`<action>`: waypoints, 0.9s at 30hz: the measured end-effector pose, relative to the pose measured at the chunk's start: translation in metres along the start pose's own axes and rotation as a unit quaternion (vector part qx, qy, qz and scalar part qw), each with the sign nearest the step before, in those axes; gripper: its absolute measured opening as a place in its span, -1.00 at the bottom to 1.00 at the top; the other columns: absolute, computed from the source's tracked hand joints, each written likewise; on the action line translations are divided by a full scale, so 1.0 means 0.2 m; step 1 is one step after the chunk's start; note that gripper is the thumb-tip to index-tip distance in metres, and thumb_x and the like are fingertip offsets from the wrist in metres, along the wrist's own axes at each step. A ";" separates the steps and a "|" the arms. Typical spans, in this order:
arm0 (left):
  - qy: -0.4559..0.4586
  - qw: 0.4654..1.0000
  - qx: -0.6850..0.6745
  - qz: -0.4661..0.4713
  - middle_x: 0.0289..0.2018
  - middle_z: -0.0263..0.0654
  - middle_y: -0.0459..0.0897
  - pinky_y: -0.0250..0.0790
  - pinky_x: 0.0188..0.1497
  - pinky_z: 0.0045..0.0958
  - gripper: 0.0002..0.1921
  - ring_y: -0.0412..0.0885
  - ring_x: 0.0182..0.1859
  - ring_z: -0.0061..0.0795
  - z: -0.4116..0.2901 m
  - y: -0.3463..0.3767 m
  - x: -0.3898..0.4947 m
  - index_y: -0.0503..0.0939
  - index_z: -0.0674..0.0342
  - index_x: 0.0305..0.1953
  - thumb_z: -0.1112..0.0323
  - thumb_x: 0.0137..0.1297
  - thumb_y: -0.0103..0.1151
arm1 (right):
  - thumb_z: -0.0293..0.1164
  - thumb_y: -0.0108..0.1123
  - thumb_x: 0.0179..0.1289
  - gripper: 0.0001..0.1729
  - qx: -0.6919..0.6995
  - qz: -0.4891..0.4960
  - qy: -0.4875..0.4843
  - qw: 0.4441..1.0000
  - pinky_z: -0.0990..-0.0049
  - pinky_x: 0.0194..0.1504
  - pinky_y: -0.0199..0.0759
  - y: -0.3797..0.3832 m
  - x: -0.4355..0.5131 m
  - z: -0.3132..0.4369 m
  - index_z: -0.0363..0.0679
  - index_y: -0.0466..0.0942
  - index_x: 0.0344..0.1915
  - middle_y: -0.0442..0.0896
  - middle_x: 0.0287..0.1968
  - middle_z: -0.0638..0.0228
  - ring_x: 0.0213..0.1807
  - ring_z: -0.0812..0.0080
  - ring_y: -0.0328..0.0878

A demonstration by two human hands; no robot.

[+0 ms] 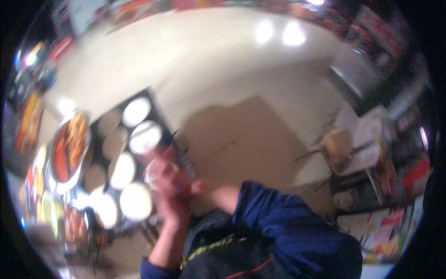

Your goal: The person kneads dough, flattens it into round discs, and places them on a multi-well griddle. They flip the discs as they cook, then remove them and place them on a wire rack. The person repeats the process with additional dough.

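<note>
Both my hands are together in front of my dark apron, blurred by motion. My left hand reaches up from the bottom, and my right hand comes in from the right under a blue sleeve. A pale, whitish thing shows at the left edge of the joined hands; which hand holds it, if either, is unclear. Close to their left lies a black tray or griddle with several round pale discs, some bright and some in shadow. The fingers are too blurred to tell apart.
Beyond the griddle stands an oval metal container with red and orange-brown food. A green container and brown eggs are at the lower left. A chair or stand bears a tan object at the right, above pale flooring.
</note>
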State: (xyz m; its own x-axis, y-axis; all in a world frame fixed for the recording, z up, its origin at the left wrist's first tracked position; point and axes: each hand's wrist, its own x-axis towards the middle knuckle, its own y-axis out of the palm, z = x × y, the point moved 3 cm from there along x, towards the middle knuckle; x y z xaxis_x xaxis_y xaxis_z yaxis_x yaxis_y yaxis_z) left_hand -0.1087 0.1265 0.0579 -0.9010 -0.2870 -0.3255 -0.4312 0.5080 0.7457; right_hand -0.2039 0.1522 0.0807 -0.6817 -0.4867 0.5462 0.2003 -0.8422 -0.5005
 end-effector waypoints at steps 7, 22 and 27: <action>0.168 0.447 0.878 0.026 0.66 0.09 -0.01 -0.41 0.69 0.27 0.08 -0.19 0.71 0.19 -0.28 -0.49 -0.12 0.18 0.18 0.61 -0.49 0.30 0.17 | 0.38 -0.37 0.57 0.11 -0.324 0.266 0.010 0.908 -0.15 0.69 -0.39 -0.25 -0.14 -0.34 -0.39 0.01 0.64 -0.04 0.70 -0.18 0.75 -0.08 -0.16; 0.125 0.354 0.921 0.106 0.68 -0.22 0.06 -0.52 0.67 0.36 0.10 -0.22 0.73 0.02 -0.30 -0.52 0.04 0.14 -0.14 0.65 -0.66 0.22 0.05 | 0.34 -0.29 0.58 0.06 -0.296 0.426 -0.068 0.852 -0.10 0.71 -0.49 -0.05 -0.27 -0.38 -0.31 0.03 0.66 -0.01 0.72 0.03 0.78 0.16 -0.25; 0.145 0.355 0.916 0.115 0.69 -0.27 0.04 -0.49 0.69 0.33 0.05 -0.19 0.73 -0.01 -0.33 -0.52 0.06 0.14 -0.18 0.65 -0.57 0.25 0.12 | 0.31 -0.22 0.58 0.04 -0.305 0.429 -0.039 0.850 -0.08 0.71 -0.50 -0.07 -0.31 -0.35 -0.25 -0.05 0.69 -0.09 0.75 0.14 0.79 0.23 -0.28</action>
State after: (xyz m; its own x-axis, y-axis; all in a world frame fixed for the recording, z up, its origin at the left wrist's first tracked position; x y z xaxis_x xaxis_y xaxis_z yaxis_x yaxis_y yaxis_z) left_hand -0.0710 0.0165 0.0149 -0.9944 -0.0024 -0.1061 0.1046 0.1439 -0.9840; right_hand -0.2133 0.2107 0.0059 -0.4161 -0.8945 -0.1638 0.1816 0.0948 -0.9788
